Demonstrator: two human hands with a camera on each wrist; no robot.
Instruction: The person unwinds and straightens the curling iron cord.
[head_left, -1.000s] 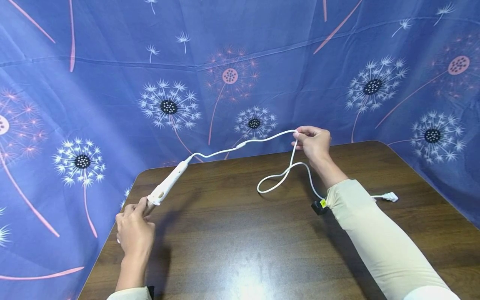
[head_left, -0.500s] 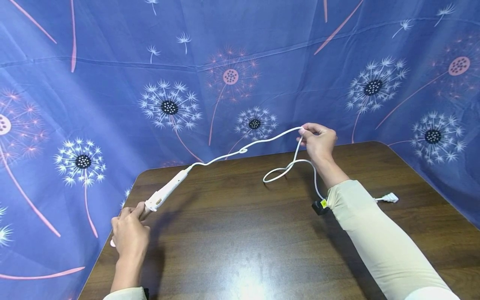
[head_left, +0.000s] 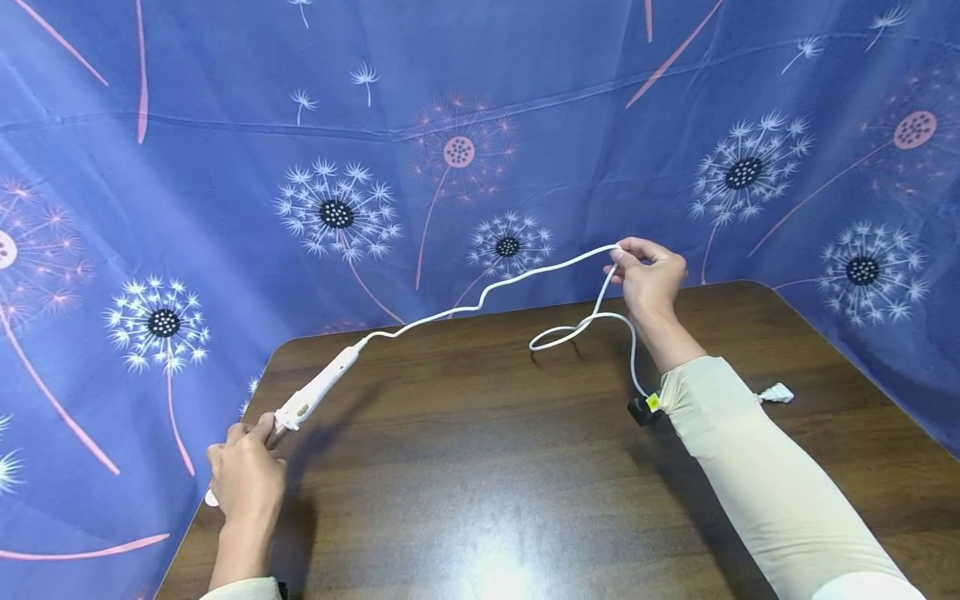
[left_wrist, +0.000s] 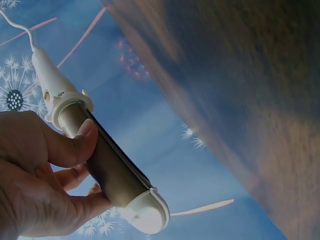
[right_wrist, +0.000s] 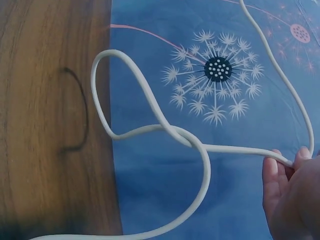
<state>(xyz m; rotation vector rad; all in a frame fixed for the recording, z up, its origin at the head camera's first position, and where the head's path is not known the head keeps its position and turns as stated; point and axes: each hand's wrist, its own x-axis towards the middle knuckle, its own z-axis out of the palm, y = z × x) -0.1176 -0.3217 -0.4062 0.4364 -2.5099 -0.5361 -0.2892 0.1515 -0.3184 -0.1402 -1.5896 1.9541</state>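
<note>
A white-handled curling iron (head_left: 318, 390) with a bronze barrel (left_wrist: 112, 165) slants above the left side of the table. My left hand (head_left: 247, 472) grips it by the barrel, with thumb and fingers on either side in the left wrist view. The white tip (left_wrist: 150, 212) sticks out past the fingers. From the handle's end a white cord (head_left: 551, 267) rises to my right hand (head_left: 651, 275), which pinches it between thumb and fingers. Beyond the pinch, the cord hangs in a loose loop (right_wrist: 97, 90) that crosses itself. Its white plug (head_left: 776, 392) shows past the right sleeve.
A brown wooden table (head_left: 450, 467) lies beneath both hands. Behind it hangs a blue cloth (head_left: 247, 208) printed with dandelions. A black piece with a yellow label (head_left: 645, 408) sits at the right sleeve's cuff.
My left hand has drawn the curling iron left and down. The right hand has moved up and right with the cord. A small kink in the stretch between them has opened out.
</note>
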